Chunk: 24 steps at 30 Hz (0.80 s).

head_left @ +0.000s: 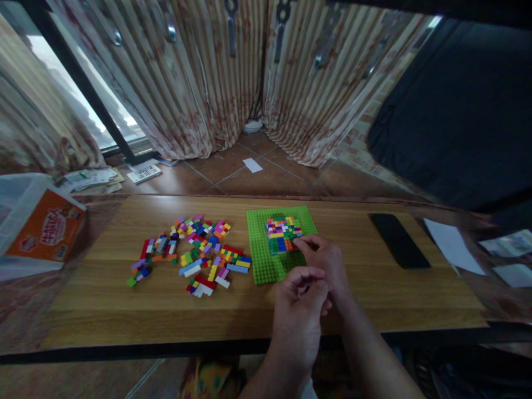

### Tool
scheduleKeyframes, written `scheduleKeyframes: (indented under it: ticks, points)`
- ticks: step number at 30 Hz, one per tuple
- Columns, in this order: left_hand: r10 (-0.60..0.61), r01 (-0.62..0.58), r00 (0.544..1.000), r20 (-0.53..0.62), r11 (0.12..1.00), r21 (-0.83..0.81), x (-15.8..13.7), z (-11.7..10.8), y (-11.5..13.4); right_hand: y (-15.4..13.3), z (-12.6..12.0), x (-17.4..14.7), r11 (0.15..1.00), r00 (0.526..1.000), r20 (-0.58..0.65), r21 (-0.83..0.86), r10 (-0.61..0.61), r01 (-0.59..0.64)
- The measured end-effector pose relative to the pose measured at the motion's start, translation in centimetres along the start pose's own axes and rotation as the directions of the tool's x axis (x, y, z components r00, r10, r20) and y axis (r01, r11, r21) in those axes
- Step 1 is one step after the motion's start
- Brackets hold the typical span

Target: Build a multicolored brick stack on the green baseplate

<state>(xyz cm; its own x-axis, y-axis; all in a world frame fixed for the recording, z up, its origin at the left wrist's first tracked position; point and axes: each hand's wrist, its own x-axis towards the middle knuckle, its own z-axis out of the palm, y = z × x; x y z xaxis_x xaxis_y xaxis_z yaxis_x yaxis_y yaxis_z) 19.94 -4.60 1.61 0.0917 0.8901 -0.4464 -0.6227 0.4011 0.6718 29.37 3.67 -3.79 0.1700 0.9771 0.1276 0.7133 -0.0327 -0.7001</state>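
Observation:
A block of many small coloured toy bricks (284, 228) stands on a green studded baseplate (260, 260). My right hand (326, 259) reaches over the plate's right side, its thumb and fingers pinched together at the near right corner of the brick block. Whether a loose brick is between those fingertips, I cannot tell. Closer to me, my left hand (298, 310) hovers above the table's front part, just below the right hand. Its fingers are curled in and the thumb presses against them; anything inside is hidden.
Left of the plate, a loose pile of coloured bricks (214, 244) is spread on the wooden table (103, 310). A black phone-like slab (399, 241) and a white paper sheet (453, 244) lie at the right. Beyond the left edge stands a clear plastic box (20, 185) with an orange label.

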Motion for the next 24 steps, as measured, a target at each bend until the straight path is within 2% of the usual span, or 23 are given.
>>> scheduleKeyframes:
  ticks: [9, 24]
  points:
    - [-0.020, 0.020, 1.000, 0.009, 1.000, 0.024, -0.09, 0.16, -0.04, 0.05, 0.06, 0.52, 0.991, 0.997, 0.035, 0.114, 0.073, -0.076]
    - [-0.022, 0.020, 0.999, 0.027, 0.998, 0.051, 0.01, 0.17, -0.49, 0.30, -0.03, 0.55, 0.995, 0.995, 0.076, 0.073, 0.066, -0.071]
